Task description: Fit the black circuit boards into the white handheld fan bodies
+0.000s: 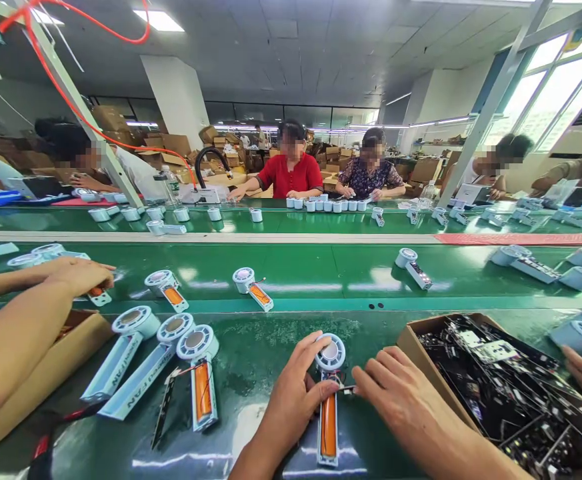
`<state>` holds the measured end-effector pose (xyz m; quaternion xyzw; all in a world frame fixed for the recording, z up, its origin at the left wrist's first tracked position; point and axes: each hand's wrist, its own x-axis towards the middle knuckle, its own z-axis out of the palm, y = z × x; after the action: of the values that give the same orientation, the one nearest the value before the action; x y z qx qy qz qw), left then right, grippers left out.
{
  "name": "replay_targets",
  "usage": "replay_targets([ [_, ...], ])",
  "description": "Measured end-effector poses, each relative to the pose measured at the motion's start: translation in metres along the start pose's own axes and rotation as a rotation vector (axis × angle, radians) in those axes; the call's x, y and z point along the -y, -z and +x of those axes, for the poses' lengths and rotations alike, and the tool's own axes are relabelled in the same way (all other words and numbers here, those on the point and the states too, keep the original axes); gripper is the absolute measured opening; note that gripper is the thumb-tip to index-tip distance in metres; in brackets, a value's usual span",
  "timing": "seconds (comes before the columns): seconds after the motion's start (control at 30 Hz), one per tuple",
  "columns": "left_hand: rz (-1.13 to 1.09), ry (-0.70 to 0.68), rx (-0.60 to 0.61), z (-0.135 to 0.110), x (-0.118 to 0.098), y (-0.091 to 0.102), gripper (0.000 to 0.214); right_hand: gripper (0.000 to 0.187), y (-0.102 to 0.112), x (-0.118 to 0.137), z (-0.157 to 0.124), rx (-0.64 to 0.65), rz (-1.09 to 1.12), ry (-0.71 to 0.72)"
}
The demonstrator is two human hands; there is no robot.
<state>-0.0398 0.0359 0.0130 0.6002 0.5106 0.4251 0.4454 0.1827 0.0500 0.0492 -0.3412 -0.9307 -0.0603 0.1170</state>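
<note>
A pale blue handheld fan shell [329, 393] lies open on the green bench in front of me, its round head away from me and an orange battery in its handle. My left hand [295, 393] curls around the fan's head, thumb and fingers touching it. My right hand [395, 393] rests just right of the handle, fingers bent down at small wires and a black part beside it; what they pinch is hidden. Three more fan shells [171, 360] lie to the left, one with an orange battery.
A cardboard box of black circuit boards [505, 380] sits at my right. A co-worker's arms [31, 300] reach in from the left over a brown box [65, 360]. More fan shells ride the green conveyor [321, 270]. Other workers sit across it.
</note>
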Motion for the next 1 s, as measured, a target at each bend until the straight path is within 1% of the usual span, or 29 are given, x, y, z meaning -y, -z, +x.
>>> replay_targets([
  [0.07,-0.063,0.012,0.005,-0.001,0.0,-0.002,0.057,0.035,-0.001,0.003,-0.001,0.033,0.062,-0.029],
  [0.1,-0.089,0.016,0.005,-0.002,0.0,-0.003,0.055,0.043,-0.003,0.004,-0.002,0.038,0.102,-0.058],
  [0.13,-0.112,0.019,0.005,-0.002,0.001,-0.003,0.053,0.046,-0.006,0.006,-0.002,0.032,0.142,-0.087],
  [0.23,-0.163,0.033,0.002,-0.003,0.003,-0.004,0.049,0.039,-0.013,0.009,-0.005,-0.025,0.183,-0.113],
  [0.37,-0.216,0.045,0.007,-0.003,0.004,-0.005,0.05,0.031,-0.018,0.014,-0.008,-0.084,0.137,-0.054],
  [0.43,-0.235,0.06,0.006,-0.002,0.003,-0.005,0.051,0.033,-0.02,0.017,-0.008,-0.105,0.213,-0.067],
  [0.5,-0.245,0.074,-0.002,-0.001,0.002,-0.005,0.054,0.039,-0.022,0.02,-0.009,-0.121,0.344,-0.129],
  [0.57,-0.239,0.081,-0.011,-0.001,0.002,-0.005,0.056,0.041,-0.024,0.023,-0.008,-0.096,0.464,-0.193],
  [0.63,-0.222,0.08,-0.014,-0.001,0.002,-0.005,0.057,0.036,-0.023,0.024,-0.007,-0.056,0.52,-0.241],
  [0.73,-0.203,0.099,-0.003,-0.001,0.001,-0.006,0.062,0.026,-0.014,0.025,-0.003,-0.008,0.588,-0.279],
  [0.8,-0.196,0.127,0.007,-0.001,0.001,-0.006,0.065,0.02,-0.005,0.025,0.001,0.066,0.661,-0.299],
  [0.83,-0.189,0.137,0.011,-0.001,0.0,-0.005,0.065,0.021,-0.001,0.025,0.003,0.121,0.687,-0.312],
  [0.9,-0.154,0.126,0.005,0.0,-0.001,-0.005,0.063,0.033,0.004,0.022,0.006,0.206,0.674,-0.343],
  [0.97,-0.092,0.071,-0.035,0.0,-0.001,-0.006,0.062,0.039,0.005,0.018,0.008,0.227,0.609,-0.358],
  [1.0,-0.056,0.036,-0.067,0.001,-0.001,-0.008,0.062,0.037,0.004,0.015,0.008,0.225,0.575,-0.358],
])
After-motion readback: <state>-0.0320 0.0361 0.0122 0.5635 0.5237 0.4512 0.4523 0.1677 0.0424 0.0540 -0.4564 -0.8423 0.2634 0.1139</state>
